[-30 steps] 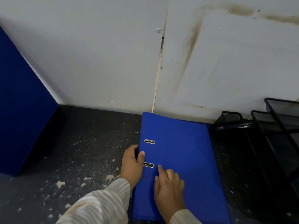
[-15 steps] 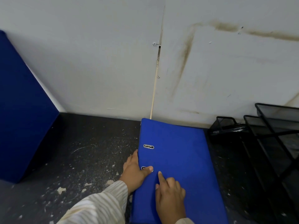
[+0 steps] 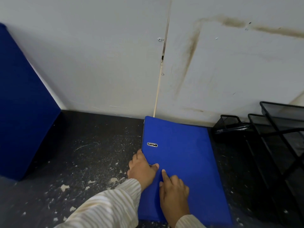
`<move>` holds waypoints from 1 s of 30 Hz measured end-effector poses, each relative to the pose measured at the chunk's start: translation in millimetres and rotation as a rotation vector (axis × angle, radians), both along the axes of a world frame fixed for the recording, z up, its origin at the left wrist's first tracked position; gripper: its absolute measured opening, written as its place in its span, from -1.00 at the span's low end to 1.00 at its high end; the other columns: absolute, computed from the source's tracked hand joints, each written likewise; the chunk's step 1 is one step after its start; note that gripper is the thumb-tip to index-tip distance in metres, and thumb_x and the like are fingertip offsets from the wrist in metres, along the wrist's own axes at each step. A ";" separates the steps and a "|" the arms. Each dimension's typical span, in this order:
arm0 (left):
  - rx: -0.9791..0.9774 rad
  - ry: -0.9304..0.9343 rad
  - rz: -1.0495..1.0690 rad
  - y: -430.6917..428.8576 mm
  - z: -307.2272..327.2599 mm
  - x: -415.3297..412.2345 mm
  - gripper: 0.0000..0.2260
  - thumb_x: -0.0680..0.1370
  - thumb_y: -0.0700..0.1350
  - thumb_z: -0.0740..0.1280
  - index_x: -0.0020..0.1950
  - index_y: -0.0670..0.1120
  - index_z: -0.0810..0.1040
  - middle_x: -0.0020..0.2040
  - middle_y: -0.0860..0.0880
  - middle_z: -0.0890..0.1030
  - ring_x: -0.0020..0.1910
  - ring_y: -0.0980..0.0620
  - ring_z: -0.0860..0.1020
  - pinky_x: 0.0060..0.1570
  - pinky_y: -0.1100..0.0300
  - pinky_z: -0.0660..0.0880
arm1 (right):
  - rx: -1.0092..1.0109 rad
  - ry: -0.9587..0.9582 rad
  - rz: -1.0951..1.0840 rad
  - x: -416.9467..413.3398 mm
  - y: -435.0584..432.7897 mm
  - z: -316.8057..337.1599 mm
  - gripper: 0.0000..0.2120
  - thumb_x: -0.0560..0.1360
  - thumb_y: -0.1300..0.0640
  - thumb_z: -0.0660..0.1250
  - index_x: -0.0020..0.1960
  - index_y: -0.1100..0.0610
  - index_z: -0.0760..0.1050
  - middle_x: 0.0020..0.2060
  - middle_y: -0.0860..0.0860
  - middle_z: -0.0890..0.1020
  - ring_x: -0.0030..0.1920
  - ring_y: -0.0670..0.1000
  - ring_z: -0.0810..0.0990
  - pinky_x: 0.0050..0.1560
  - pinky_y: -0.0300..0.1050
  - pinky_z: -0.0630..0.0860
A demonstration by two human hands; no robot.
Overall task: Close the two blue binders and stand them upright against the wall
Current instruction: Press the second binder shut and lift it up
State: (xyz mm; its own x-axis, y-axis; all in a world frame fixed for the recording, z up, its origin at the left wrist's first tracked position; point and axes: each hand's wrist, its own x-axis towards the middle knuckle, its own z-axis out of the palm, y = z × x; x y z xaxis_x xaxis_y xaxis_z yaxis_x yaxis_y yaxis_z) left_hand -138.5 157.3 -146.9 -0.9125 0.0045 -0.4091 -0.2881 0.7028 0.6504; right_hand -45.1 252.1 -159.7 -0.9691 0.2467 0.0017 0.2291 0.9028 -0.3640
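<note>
1 blue binder point(image 3: 184, 153) flat | dark speckled surface point(image 3: 92, 153) | stained white wall point(image 3: 98, 63)

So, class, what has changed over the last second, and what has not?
The left hand slid its thumb over the lower slot of the blue binder, fingers reaching along the spine. The right hand stays pressed on the cover; the binder stays flat.

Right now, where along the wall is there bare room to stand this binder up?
Widest bare patch: the dark speckled surface between the blue panel on the left and the flat binder, back to the wall. Right of the binder it is crowded: a narrow strip, then black mesh trays.
</note>
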 end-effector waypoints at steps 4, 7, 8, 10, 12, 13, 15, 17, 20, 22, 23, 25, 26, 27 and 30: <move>0.123 -0.073 -0.062 -12.8 -1.4 -7.3 -0.31 0.51 0.03 0.37 0.53 -0.07 0.11 0.45 -0.11 0.27 0.42 -0.18 0.24 0.42 -0.06 0.25 | -0.045 -0.041 0.024 0.2 5.2 -3.8 -0.54 0.59 -0.06 0.02 0.48 -0.05 0.14 0.05 -0.07 0.45 0.09 -0.02 0.42 0.11 -0.06 0.29; 0.166 -0.165 -0.087 -15.6 -0.4 -13.6 -0.29 0.53 0.00 0.35 0.56 -0.03 0.03 0.50 -0.08 0.21 0.46 -0.17 0.20 0.45 -0.06 0.21 | -0.043 -0.094 0.031 -2.1 8.8 -4.7 -0.54 0.60 -0.08 -0.04 0.49 -0.08 0.07 0.08 -0.10 0.41 0.12 -0.06 0.37 0.12 -0.10 0.25; 0.160 -0.164 -0.080 -14.7 0.0 -14.2 -0.29 0.53 0.00 0.35 0.56 -0.03 0.04 0.50 -0.08 0.22 0.46 -0.17 0.20 0.44 -0.06 0.22 | -0.040 -0.106 0.026 -2.3 8.8 -4.7 -0.53 0.60 -0.08 -0.04 0.49 -0.08 0.07 0.08 -0.10 0.41 0.12 -0.06 0.37 0.12 -0.10 0.25; 0.139 -0.144 -0.054 -11.7 1.1 -13.2 -0.30 0.51 0.00 0.36 0.54 -0.04 0.08 0.48 -0.08 0.24 0.45 -0.17 0.22 0.43 -0.07 0.25 | -0.039 -0.116 0.024 -2.5 8.3 -5.0 -0.53 0.60 -0.08 -0.03 0.49 -0.08 0.07 0.08 -0.09 0.41 0.12 -0.05 0.38 0.12 -0.09 0.25; 0.106 -0.128 -0.038 -8.7 2.1 -11.1 -0.32 0.50 0.00 0.37 0.53 -0.05 0.11 0.47 -0.08 0.26 0.44 -0.16 0.24 0.42 -0.10 0.26 | -0.040 -0.116 0.020 -2.8 8.4 -5.6 -0.53 0.60 -0.08 -0.03 0.49 -0.08 0.07 0.06 -0.10 0.41 0.10 -0.06 0.38 0.11 -0.10 0.25; 0.088 -0.118 -0.036 -7.7 2.5 -10.1 -0.32 0.49 0.01 0.37 0.52 -0.05 0.12 0.46 -0.08 0.27 0.43 -0.16 0.24 0.42 -0.12 0.26 | -0.040 -0.113 0.020 -2.7 8.6 -6.4 -0.54 0.60 -0.08 -0.03 0.49 -0.08 0.07 0.05 -0.10 0.41 0.09 -0.07 0.37 0.11 -0.11 0.25; 0.079 -0.115 -0.036 -7.3 4.2 -9.8 -0.33 0.48 0.01 0.37 0.51 -0.05 0.15 0.45 -0.08 0.29 0.43 -0.16 0.26 0.41 -0.13 0.28 | -0.045 -0.106 0.024 -2.4 8.3 -6.2 -0.54 0.60 -0.07 -0.02 0.49 -0.07 0.08 0.04 -0.10 0.41 0.08 -0.07 0.38 0.10 -0.11 0.25; 0.106 -0.143 -0.029 -7.9 5.8 -13.4 -0.35 0.45 -0.01 0.41 0.46 -0.04 0.22 0.41 -0.08 0.32 0.40 -0.17 0.29 0.37 -0.10 0.32 | -0.058 -0.105 0.024 -2.7 8.2 -6.0 -0.54 0.59 -0.06 0.02 0.48 -0.07 0.12 0.03 -0.10 0.42 0.07 -0.07 0.39 0.10 -0.11 0.25; 0.269 -0.231 0.005 -10.7 9.7 -23.8 -0.34 0.30 -0.06 0.50 0.35 0.00 0.35 0.33 -0.08 0.38 0.32 -0.19 0.40 0.30 -0.11 0.42 | -0.131 -0.043 -0.011 -7.2 8.2 -6.7 -0.59 0.57 -0.01 0.14 0.40 -0.02 0.32 0.04 -0.07 0.47 0.09 -0.02 0.42 0.11 -0.08 0.26; 0.386 -0.238 0.053 -11.4 10.2 -34.4 -0.39 0.28 -0.02 0.49 0.31 0.00 0.43 0.32 -0.10 0.44 0.26 -0.20 0.48 0.26 -0.14 0.47 | -0.184 0.009 -0.065 -15.2 7.5 -4.6 -0.72 0.53 0.04 0.23 0.22 0.03 0.48 0.04 -0.05 0.49 0.10 0.02 0.44 0.06 -0.09 0.26; 0.429 -0.229 0.090 -10.4 9.6 -40.7 -0.47 0.34 0.02 0.47 0.29 -0.01 0.46 0.31 -0.12 0.47 0.24 -0.19 0.52 0.24 -0.13 0.49 | -0.197 0.037 -0.083 -20.9 7.9 -3.8 -0.82 0.51 0.07 0.26 0.09 0.04 0.52 0.05 -0.05 0.50 0.11 0.04 0.44 0.03 -0.09 0.26; 0.487 -0.210 0.163 -7.3 9.4 -52.6 -0.62 0.47 0.05 0.40 0.25 -0.03 0.50 0.31 -0.15 0.49 0.19 -0.20 0.56 0.20 -0.12 0.53 | -0.224 0.027 -0.096 -33.9 8.8 -1.1 -0.96 0.50 0.09 0.27 -0.12 0.03 0.46 0.14 -0.04 0.49 0.17 0.04 0.41 0.06 -0.07 0.30; 0.492 -0.201 0.184 -5.1 8.4 -58.6 -0.65 0.50 0.05 0.37 0.23 -0.04 0.52 0.30 -0.15 0.49 0.17 -0.20 0.57 0.18 -0.11 0.54 | -0.246 0.013 -0.093 -41.4 9.3 -0.2 -0.90 0.51 0.09 0.25 -0.18 0.01 0.39 0.22 -0.04 0.47 0.24 0.03 0.37 0.14 -0.04 0.30; 0.485 -0.194 0.195 -3.4 8.2 -62.7 -0.67 0.51 0.04 0.37 0.22 -0.06 0.53 0.29 -0.15 0.49 0.15 -0.20 0.58 0.15 -0.11 0.56 | -0.271 0.005 -0.091 -48.1 9.9 -0.6 -0.88 0.52 0.08 0.23 -0.19 0.00 0.36 0.29 -0.04 0.43 0.31 0.01 0.32 0.22 -0.01 0.28; 0.470 -0.207 0.209 -0.8 5.2 -72.8 -0.68 0.51 -0.02 0.39 0.22 -0.09 0.52 0.29 -0.16 0.49 0.11 -0.19 0.60 0.10 -0.11 0.59 | -0.282 -0.033 -0.085 -70.0 12.8 -3.6 -0.88 0.55 0.04 0.18 0.06 -0.03 0.42 0.42 -0.07 0.30 0.43 -0.03 0.18 0.37 0.01 0.16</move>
